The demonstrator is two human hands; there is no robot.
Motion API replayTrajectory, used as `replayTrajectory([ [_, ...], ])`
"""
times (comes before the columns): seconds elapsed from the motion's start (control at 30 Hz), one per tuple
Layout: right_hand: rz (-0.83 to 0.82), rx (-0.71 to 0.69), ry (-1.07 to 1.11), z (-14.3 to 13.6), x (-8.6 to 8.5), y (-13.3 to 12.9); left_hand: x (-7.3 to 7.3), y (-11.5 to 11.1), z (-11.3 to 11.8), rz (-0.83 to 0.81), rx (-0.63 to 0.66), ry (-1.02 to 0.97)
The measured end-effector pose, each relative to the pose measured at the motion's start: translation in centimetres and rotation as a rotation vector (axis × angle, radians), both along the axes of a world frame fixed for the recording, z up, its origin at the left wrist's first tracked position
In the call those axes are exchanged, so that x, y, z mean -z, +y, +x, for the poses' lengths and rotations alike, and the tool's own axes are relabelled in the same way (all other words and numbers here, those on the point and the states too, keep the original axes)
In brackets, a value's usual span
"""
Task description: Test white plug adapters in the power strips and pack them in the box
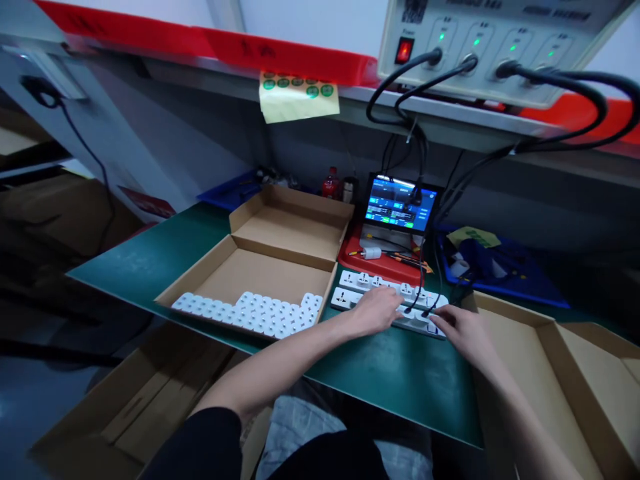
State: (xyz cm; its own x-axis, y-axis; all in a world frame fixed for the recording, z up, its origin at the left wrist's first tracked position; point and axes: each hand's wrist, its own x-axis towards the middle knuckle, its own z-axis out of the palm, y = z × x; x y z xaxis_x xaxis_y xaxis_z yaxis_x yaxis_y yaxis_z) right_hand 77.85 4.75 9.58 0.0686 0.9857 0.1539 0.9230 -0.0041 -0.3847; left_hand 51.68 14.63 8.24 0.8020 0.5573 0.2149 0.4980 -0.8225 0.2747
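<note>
Two white power strips lie one behind the other on the green table, the rear power strip [350, 279] and the front power strip [345, 297]. My left hand [377, 310] curls down over the middle of the front strip; its fingers are closed, and what they hold is hidden. At that strip's right end, my right hand [457, 327] has thumb and forefinger closed against the end. Black cables [413, 297] run down into sockets between my hands. Several small white plug-like pieces [270, 315] stand in rows inside an open cardboard box [205, 267] on the left.
Behind the strips, a lit screen [400, 203] stands by a red tray [353, 250] holding leads and a white piece. A blue tray [525, 280] and another cardboard box [525, 360] are at right. A powered test unit [460, 20] with cables sits on the shelf above.
</note>
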Motion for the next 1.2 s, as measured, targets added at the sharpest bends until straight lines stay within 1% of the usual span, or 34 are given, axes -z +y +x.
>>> replayTrajectory([
  [0.07,0.014,-0.029,0.163,0.2,1.2,0.7,0.4,-0.2,2.1,-0.027,-0.004,0.011],
  [0.13,0.038,-0.066,0.261,-0.2,2.1,1.4,0.6,-0.2,3.6,-0.062,-0.020,0.016],
  [0.2,0.074,-0.083,0.300,-0.6,2.5,1.7,0.5,-0.3,4.2,-0.103,-0.039,-0.007],
  [0.27,0.127,-0.060,0.329,-0.8,2.3,1.6,0.1,-0.3,4.2,-0.142,-0.059,-0.078],
  [0.33,0.157,-0.036,0.359,-0.8,1.8,1.3,-0.4,-0.2,3.4,-0.182,-0.074,-0.196],
  [0.43,0.137,-0.061,0.376,-1.6,1.1,1.2,-1.0,0.5,0.7,-0.255,-0.091,-0.363],
  [0.5,0.105,-0.119,0.375,-3.0,0.8,1.5,-0.9,1.4,-1.8,-0.302,-0.128,-0.443],
  [0.6,0.064,-0.224,0.358,-6.1,0.4,2.7,-0.3,2.7,-5.7,-0.370,-0.199,-0.510],
  [0.7,0.056,-0.284,0.317,-9.0,0.4,4.3,0.2,3.3,-8.1,-0.433,-0.247,-0.504],
  [0.8,0.043,-0.285,0.274,-10.6,0.7,5.6,0.3,3.3,-8.8,-0.449,-0.268,-0.456],
  [0.93,0.004,-0.291,0.258,-11.2,1.3,6.7,0.3,3.5,-8.7,-0.412,-0.265,-0.422],
  [1.07,0.008,-0.281,0.212,-11.2,1.9,7.0,0.5,3.6,-8.7,-0.402,-0.254,-0.415],
  [1.2,0.058,-0.288,0.126,-11.7,2.7,6.8,0.6,3.5,-8.6,-0.371,-0.259,-0.388],
])
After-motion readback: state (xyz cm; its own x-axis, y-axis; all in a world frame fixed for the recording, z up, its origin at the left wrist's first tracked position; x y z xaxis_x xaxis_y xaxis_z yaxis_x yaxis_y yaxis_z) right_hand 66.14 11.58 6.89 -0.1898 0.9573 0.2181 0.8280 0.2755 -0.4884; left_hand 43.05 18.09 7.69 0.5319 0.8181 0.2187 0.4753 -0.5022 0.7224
